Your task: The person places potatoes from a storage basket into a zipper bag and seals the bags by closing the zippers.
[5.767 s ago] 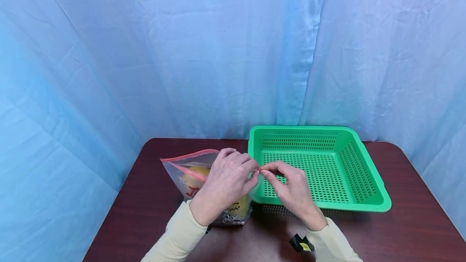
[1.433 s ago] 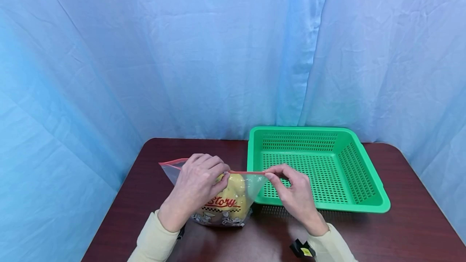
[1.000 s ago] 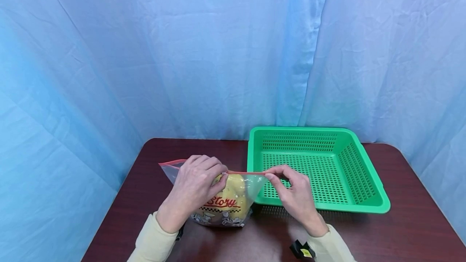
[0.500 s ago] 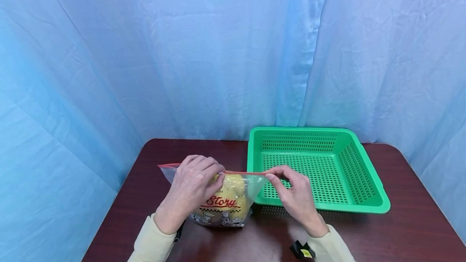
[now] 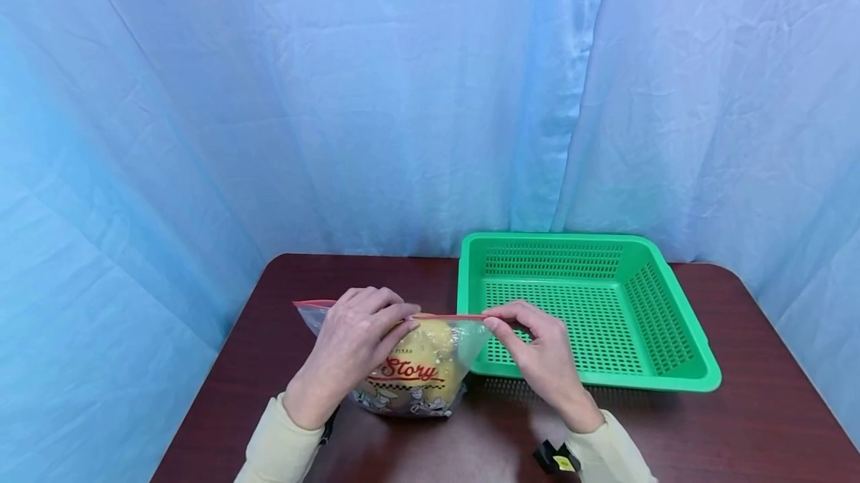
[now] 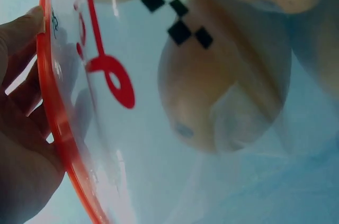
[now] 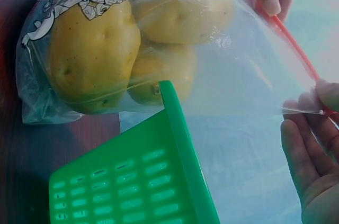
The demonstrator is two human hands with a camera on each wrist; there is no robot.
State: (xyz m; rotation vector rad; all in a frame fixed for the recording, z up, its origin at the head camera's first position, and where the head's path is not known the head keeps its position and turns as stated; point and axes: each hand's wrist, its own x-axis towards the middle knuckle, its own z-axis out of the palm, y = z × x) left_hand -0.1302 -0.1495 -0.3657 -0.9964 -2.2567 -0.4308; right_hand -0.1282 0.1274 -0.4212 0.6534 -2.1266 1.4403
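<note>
A clear zip bag (image 5: 463, 348) with a red seal strip and printed lettering stands on the table, holding several potatoes (image 7: 95, 54). My left hand (image 5: 356, 341) pinches the red strip near its middle, thumb in front and fingers behind. At the bag's right top corner, my right hand (image 5: 540, 348) pinches the strip's end between thumb and index finger. Between the two hands the strip runs straight and taut. Left of my left hand the strip (image 5: 312, 304) sticks out; my hand hides part of the bag there. The left wrist view shows the left thumb (image 6: 32, 20) on the strip.
A green perforated basket (image 5: 685, 319) stands right of the bag, its near left corner close behind the bag's right side. The dark red-brown table (image 5: 739, 423) lies under both. Light blue curtains (image 5: 403, 95) hang behind and at the sides.
From beside the right hand at the right corner, my left hand has slid left along the strip. The bag's left mouth, gaping wide earlier, now looks much narrower. The right hand stays nearly still.
</note>
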